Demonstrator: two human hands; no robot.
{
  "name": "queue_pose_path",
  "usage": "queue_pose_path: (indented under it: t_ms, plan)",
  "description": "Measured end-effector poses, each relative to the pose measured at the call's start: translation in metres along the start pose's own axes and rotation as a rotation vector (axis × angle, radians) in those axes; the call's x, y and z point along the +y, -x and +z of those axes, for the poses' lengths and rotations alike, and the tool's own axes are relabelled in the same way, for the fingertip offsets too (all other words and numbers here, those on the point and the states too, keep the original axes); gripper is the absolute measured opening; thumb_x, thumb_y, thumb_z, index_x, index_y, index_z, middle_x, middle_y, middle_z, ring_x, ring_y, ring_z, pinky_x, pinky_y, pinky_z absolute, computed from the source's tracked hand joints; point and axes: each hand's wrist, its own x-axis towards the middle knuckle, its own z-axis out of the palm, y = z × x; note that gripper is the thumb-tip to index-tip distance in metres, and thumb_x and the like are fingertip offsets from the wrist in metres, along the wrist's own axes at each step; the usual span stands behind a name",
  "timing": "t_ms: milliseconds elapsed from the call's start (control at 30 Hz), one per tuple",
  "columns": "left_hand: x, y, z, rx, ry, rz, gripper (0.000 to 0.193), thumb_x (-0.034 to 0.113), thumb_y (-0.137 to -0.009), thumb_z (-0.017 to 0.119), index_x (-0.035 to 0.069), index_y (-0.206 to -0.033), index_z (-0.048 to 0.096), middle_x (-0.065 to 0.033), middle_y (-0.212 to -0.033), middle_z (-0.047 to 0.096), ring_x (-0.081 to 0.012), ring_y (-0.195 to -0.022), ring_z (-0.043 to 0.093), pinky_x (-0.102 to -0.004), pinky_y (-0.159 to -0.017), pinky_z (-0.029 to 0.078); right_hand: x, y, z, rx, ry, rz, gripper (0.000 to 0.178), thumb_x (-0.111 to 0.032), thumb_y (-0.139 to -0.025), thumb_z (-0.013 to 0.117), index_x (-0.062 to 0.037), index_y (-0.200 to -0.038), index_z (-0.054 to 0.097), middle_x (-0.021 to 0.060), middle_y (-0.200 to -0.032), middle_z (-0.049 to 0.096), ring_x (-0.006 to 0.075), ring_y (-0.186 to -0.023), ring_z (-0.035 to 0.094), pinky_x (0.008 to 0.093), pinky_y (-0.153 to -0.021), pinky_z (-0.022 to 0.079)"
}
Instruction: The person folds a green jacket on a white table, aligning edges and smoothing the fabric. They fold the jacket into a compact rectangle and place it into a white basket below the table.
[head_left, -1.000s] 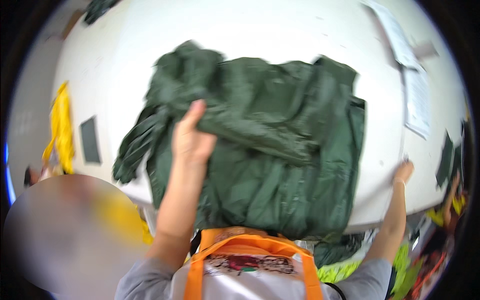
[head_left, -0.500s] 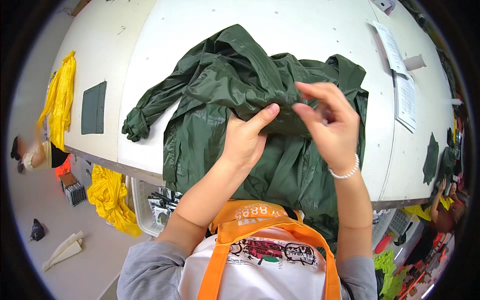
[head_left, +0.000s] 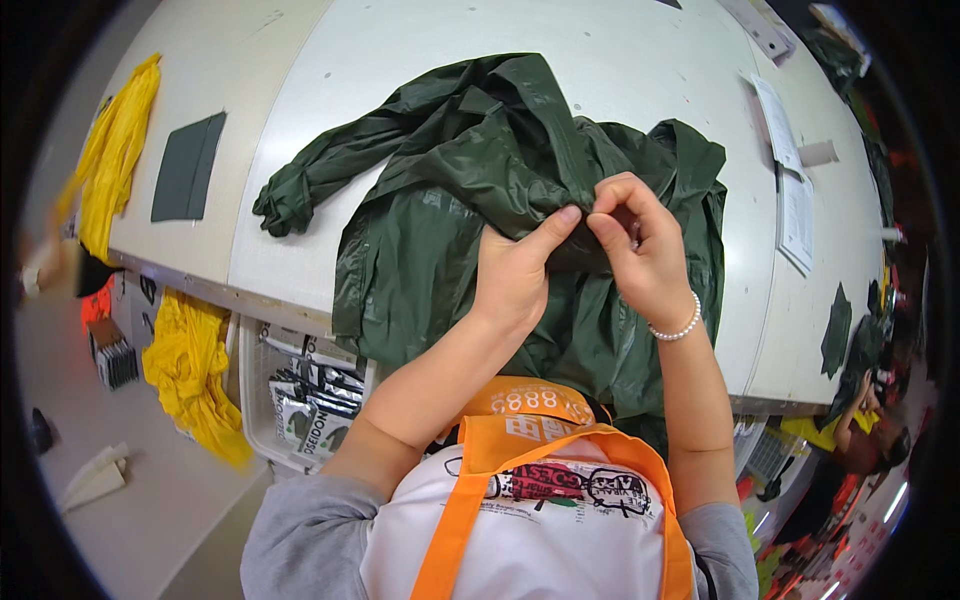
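Observation:
A dark green rain jacket (head_left: 410, 270) of thin shiny cloth lies bunched on the white table in front of me. One gathered sleeve stretches out to the left. My left hand (head_left: 513, 270) grips a fold of it, thumb on top and the other fingers hidden beneath the cloth. Just to the right, my right hand (head_left: 648, 255), with a beaded bracelet at the wrist, pinches at a seam of the same fold between thumb and forefinger. The two hands nearly meet there. Whether a thread or only cloth sits in that pinch is too small to tell.
A flat dark green folded piece (head_left: 188, 168) and a yellow garment (head_left: 122, 150) lie on the left of the table (head_left: 265, 190). Below its edge stands a white basket (head_left: 252, 385) of packets, beside yellow cloth (head_left: 190, 365). Papers (head_left: 795, 215) lie right; other people work at both sides.
My right hand has come down and left onto the seam, and its fingers have closed in a pinch. The left hand keeps its hold on the cloth. The whole view has turned slightly.

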Motion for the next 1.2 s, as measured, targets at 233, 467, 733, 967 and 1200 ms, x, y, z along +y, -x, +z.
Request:
queue_pose_path:
  t_ms: [233,467,733,967,1200]
  plan:
    - [-0.006,0.010,0.022,-0.033,-0.042,0.078,0.019,0.001,-0.083,0.066,0.002,-0.101,0.060,-0.0028,-0.097,0.063,-0.0116,-0.089,0.059,-0.0274,-0.082,0.047,-0.003,0.003,-0.021,0.142,-0.046,-0.123,0.014,0.001,-0.080,0.067,-0.0029,-0.092,0.062,-0.0027,-0.082,0.054,0.0014,-0.058,0.039,0.0156,-0.049,0.030]
    - [-0.023,0.018,0.033,-0.055,-0.259,0.176,0.020,0.001,-0.082,0.066,0.002,-0.101,0.060,-0.0020,-0.098,0.062,-0.0097,-0.089,0.058,-0.0256,-0.080,0.047,0.002,0.016,-0.023,0.324,0.035,-0.258,0.013,0.006,-0.075,0.067,-0.0019,-0.081,0.059,0.0023,-0.077,0.056,0.0063,-0.052,0.039,0.0203,-0.047,0.032]
    - [-0.022,0.020,0.040,-0.146,-0.297,0.185,0.024,0.000,-0.082,0.065,0.002,-0.105,0.060,-0.0028,-0.101,0.062,-0.0122,-0.094,0.058,-0.0281,-0.086,0.045,0.005,0.021,-0.050,0.211,-0.174,-0.058,0.020,-0.022,-0.094,0.056,-0.0027,-0.092,0.055,-0.0035,-0.067,0.048,0.0055,-0.060,0.040,0.0207,-0.054,0.035]
    - [-0.019,0.017,0.037,-0.177,-0.245,0.176,0.022,0.001,-0.083,0.064,0.002,-0.104,0.059,-0.0036,-0.100,0.062,-0.0141,-0.092,0.059,-0.0291,-0.084,0.047,0.013,0.041,-0.057,0.098,-0.098,-0.107,0.021,-0.020,-0.093,0.056,-0.0016,-0.100,0.050,0.0070,-0.087,0.050,0.0139,-0.074,0.049,0.0254,-0.067,0.043]
    - [-0.017,0.020,0.036,-0.191,-0.218,0.172,0.019,-0.001,-0.083,0.063,0.003,-0.100,0.058,-0.0030,-0.095,0.061,-0.0136,-0.088,0.059,-0.0289,-0.080,0.049,0.008,0.041,-0.056,0.116,0.109,-0.253,0.018,-0.011,-0.085,0.065,-0.0004,-0.094,0.054,0.0090,-0.087,0.053,0.0190,-0.073,0.057,0.0266,-0.066,0.048]
